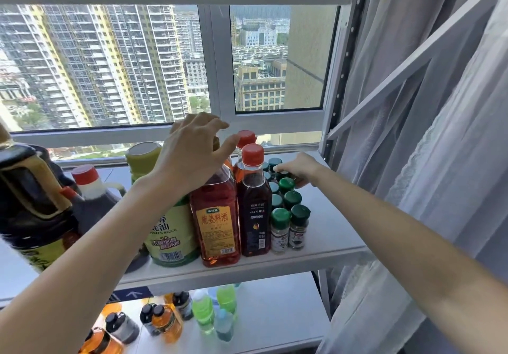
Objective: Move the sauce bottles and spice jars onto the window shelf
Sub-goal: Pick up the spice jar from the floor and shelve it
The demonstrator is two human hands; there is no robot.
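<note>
Head view: left hand (192,150), centre frame, fingers loosely spread over the cap of the amber plastic cooking-wine bottle (215,216), gripping nothing. Right hand (298,168), right of centre, fingers curled on a green-capped spice jar (284,175) behind the jar cluster (287,213) on the white window shelf (330,232). Red-capped dark sauce bottle (254,205) between.

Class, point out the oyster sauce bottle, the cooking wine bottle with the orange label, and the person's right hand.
oyster sauce bottle (167,239), head view, green label.
cooking wine bottle (215,230), head view, orange label.
right hand (298,168), head view, back of hand.
</note>
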